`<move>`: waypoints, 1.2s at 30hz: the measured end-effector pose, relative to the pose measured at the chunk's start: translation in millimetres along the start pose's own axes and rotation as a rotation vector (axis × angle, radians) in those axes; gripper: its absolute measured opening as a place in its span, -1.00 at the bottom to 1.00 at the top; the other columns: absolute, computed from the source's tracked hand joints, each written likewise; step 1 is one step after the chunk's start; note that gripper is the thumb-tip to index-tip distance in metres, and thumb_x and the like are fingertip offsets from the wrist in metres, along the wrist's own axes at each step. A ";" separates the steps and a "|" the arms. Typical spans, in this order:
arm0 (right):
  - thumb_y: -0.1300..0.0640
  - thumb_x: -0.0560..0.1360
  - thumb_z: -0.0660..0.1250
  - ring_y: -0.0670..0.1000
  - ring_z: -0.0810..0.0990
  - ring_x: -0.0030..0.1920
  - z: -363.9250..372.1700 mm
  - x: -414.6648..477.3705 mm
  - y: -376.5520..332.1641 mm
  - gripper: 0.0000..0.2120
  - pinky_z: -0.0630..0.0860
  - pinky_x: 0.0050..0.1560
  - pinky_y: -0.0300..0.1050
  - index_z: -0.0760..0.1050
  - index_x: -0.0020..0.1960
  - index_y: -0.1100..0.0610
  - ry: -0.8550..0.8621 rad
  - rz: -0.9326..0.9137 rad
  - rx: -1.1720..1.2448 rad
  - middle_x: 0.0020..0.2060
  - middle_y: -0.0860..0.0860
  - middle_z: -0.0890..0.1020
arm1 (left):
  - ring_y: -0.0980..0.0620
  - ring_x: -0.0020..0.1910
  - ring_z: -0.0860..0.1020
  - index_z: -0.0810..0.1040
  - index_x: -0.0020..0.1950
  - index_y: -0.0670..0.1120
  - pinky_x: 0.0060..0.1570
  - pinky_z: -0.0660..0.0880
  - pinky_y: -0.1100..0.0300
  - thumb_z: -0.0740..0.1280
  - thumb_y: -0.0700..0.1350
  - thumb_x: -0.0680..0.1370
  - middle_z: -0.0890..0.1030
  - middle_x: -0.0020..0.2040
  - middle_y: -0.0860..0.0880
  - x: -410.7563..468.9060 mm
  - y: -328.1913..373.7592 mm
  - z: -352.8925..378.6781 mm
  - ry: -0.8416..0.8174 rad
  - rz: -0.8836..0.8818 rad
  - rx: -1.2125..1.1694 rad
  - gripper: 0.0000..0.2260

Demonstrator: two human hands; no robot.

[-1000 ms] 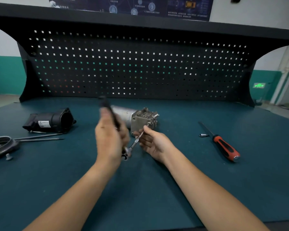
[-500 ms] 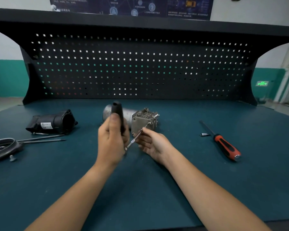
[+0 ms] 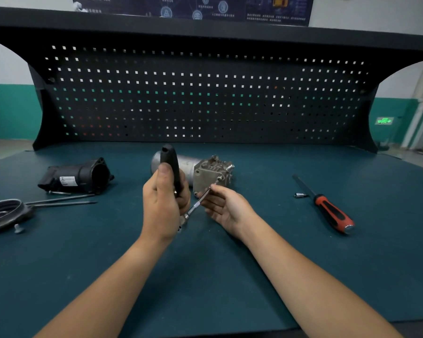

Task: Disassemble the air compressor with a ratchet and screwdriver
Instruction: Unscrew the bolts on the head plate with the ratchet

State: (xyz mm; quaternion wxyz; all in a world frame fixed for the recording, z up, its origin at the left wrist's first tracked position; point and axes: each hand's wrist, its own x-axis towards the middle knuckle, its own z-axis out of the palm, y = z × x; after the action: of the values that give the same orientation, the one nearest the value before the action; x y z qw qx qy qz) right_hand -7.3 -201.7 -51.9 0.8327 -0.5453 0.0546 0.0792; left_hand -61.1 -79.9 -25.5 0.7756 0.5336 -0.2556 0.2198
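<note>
The left hand [image 3: 163, 206] hides the ratchet [image 3: 170, 157] handle's lower half.

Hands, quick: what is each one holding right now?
Left hand: grips the ratchet handle.
Right hand: fingers pinch the extension bar at the air compressor.
</note>
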 end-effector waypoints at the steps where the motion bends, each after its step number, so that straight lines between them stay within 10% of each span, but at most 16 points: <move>1: 0.15 0.55 0.20 -0.09 0.59 -0.42 0.3 0.1 0.0 -0.82 0.45 -0.36 -0.26 0.46 -0.21 0.13 0.010 0.003 0.003 -0.45 -0.01 0.65 | 0.22 -0.65 0.14 0.29 -0.35 -0.11 -0.58 0.11 0.41 0.09 0.24 0.41 0.24 -0.65 0.06 -0.6 -0.5 -0.1 -0.014 0.012 0.012 -0.58; 13: 0.02 0.55 0.24 -0.14 0.59 -0.53 -3.0 12.8 -5.8 -0.76 0.44 -0.53 -0.38 0.48 -0.18 0.16 0.145 0.029 0.229 -0.51 -0.02 0.64 | 0.19 -0.67 0.11 0.29 -0.37 -0.11 -0.59 0.07 0.42 0.05 0.17 0.50 0.21 -0.65 0.10 10.0 6.7 -5.4 0.012 -0.087 0.037 -0.60; 25: 0.05 0.50 0.31 -0.22 0.57 -0.52 6.9 10.9 -2.6 -0.84 0.27 -0.32 -0.23 0.49 -0.25 0.05 0.125 0.009 0.102 -0.49 -0.12 0.63 | 0.20 -0.78 0.11 0.12 -0.34 -0.05 -0.75 0.04 0.42 0.09 0.15 0.60 0.12 -0.70 0.07 53.6 -29.1 -81.3 0.361 -0.893 -0.281 -0.59; 32: 0.14 0.50 0.33 -0.21 0.58 -0.47 15.8 3.8 7.6 -0.89 0.42 -0.24 -0.33 0.55 -0.21 0.09 0.010 -0.162 -0.230 -0.41 -0.08 0.64 | -0.04 -0.54 0.52 0.38 -0.26 -0.18 -0.40 0.48 0.15 0.11 0.04 0.62 0.45 -0.37 -0.15 59.6 -56.7 -104.4 0.309 -0.667 0.560 -0.63; 36: 0.26 0.47 0.35 -0.25 0.54 -0.46 13.8 2.4 14.0 -0.89 0.46 -0.31 -0.46 0.60 -0.06 0.30 -0.001 -0.337 -0.411 -0.35 -0.01 0.60 | -0.19 -0.10 0.48 0.40 -0.33 -0.14 -0.16 0.34 0.08 0.12 0.08 0.58 0.51 -0.18 -0.18 57.5 -57.2 -109.8 0.143 -0.470 1.270 -0.61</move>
State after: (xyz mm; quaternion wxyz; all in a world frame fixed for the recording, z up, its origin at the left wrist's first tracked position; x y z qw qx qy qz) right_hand -7.6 -183.3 -59.5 0.7061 -0.7042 -0.0545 -0.0506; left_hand 36.2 8.1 -63.0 0.3542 0.9110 0.0975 0.1874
